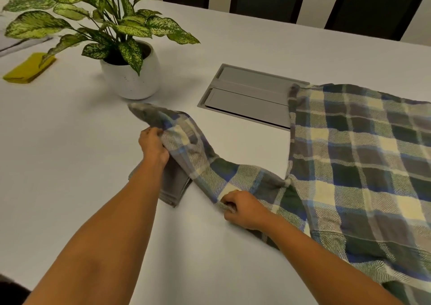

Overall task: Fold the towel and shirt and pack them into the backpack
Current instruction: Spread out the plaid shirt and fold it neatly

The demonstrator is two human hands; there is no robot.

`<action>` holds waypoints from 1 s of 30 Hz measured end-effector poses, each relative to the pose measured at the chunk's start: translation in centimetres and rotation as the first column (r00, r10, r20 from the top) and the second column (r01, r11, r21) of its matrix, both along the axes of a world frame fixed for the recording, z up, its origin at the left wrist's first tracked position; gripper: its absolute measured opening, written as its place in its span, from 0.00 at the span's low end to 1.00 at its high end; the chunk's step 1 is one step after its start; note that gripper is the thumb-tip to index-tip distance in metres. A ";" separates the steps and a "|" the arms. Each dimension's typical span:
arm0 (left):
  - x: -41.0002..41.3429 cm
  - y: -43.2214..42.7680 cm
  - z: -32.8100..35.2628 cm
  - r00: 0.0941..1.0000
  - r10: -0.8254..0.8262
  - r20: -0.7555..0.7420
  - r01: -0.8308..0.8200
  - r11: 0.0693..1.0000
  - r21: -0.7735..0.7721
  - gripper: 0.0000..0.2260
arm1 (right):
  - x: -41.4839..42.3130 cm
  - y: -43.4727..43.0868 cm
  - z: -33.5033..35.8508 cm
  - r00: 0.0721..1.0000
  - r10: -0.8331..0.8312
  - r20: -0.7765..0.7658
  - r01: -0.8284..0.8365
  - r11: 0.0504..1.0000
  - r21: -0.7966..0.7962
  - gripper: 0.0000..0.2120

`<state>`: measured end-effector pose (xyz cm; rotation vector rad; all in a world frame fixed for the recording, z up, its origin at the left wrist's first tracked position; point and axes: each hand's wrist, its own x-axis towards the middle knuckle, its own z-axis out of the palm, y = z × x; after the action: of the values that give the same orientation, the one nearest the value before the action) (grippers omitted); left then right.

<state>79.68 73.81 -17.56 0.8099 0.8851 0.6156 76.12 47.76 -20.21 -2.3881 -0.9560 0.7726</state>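
Note:
A plaid shirt [354, 164] in blue, green and cream lies spread flat on the right half of the white table [70, 153]. Its left sleeve stretches toward the table's middle. My left hand [152, 147] grips the sleeve near the cuff, lifted a little. My right hand [242, 209] pinches the sleeve's lower edge close to the shoulder. A folded grey towel [173, 185] lies under the sleeve, partly hidden by my left forearm. No backpack is in view.
A potted plant in a white pot [131, 76] stands just beyond my left hand. A folded yellow cloth [29, 69] lies at the far left. A grey cable hatch [247, 97] is set flush in the table; the shirt covers its right end.

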 end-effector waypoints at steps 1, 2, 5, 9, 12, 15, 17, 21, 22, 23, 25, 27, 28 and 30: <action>-0.5 0.4 -0.2 1.000 0.025 -0.005 -0.025 0.999 -0.035 0.08 | 0.0 -0.1 -0.1 1.000 0.008 -0.020 -0.008 1.000 -0.003 0.15; -1.0 0.9 -0.6 0.997 0.061 -0.036 -0.064 0.996 -0.070 0.09 | -0.1 -0.3 -0.4 0.999 0.023 -0.040 -0.023 1.000 0.000 0.16; -2.4 2.2 -2.0 0.963 0.117 -0.241 -0.143 0.985 -0.092 0.11 | -0.5 -1.0 -0.6 1.000 0.012 0.003 -0.012 1.000 -0.003 0.13; -3.0 3.7 -2.9 0.909 0.136 -0.393 -0.127 0.991 0.049 0.14 | 0.0 -2.8 -0.5 0.951 -0.251 0.181 0.231 0.965 0.123 0.09; -2.7 4.1 -3.2 0.916 0.109 -0.387 -0.092 0.994 0.063 0.18 | 1.3 -5.2 -0.7 0.784 -0.499 0.369 0.442 0.866 0.233 0.06; -2.2 4.4 -3.2 0.903 0.085 -0.422 -0.065 0.996 0.060 0.23 | 2.4 -7.6 -1.2 0.634 -0.621 0.461 0.620 0.764 0.177 0.09; -1.8 4.8 -3.6 0.889 0.052 -0.455 -0.031 0.998 0.053 0.23 | 2.5 -8.8 -2.1 0.674 -0.609 0.418 0.661 0.750 0.028 0.20; -1.2 5.5 -3.8 0.889 0.139 -0.436 -0.105 0.989 0.102 0.17 | 1.7 -10.5 -4.6 0.844 -0.419 0.334 0.503 0.834 -0.228 0.47; -0.9 5.8 -3.7 0.895 0.177 -0.410 -0.133 0.982 0.134 0.17 | 1.7 -10.8 -5.2 0.852 -0.400 0.339 0.491 0.835 -0.249 0.51; -0.6 5.9 -3.3 0.908 0.204 -0.366 -0.161 0.976 0.145 0.18 | 1.8 -11.1 -5.5 0.853 -0.390 0.347 0.488 0.832 -0.265 0.52; -0.1 6.3 -2.2 0.939 0.254 -0.233 -0.226 0.964 0.140 0.17 | 2.1 -11.0 -5.6 0.858 -0.372 0.354 0.481 0.823 -0.301 0.51; 0.1 6.1 -0.5 0.959 0.256 -0.122 -0.235 0.958 0.164 0.16 | 2.5 -10.7 -5.4 0.871 -0.361 0.333 0.467 0.819 -0.334 0.50; 0.2 5.8 0.1 0.969 0.224 -0.103 -0.200 0.959 0.199 0.17 | 2.7 -10.5 -5.3 0.874 -0.370 0.314 0.467 0.818 -0.336 0.49; 0.3 4.5 1.2 0.988 0.124 -0.089 -0.093 0.951 0.294 0.19 | 3.2 -9.9 -4.8 0.860 -0.431 0.272 0.503 0.807 -0.311 0.41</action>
<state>79.93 78.33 -16.36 1.0706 0.9542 0.8179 79.32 37.89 -25.06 -2.9023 -0.2458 0.5749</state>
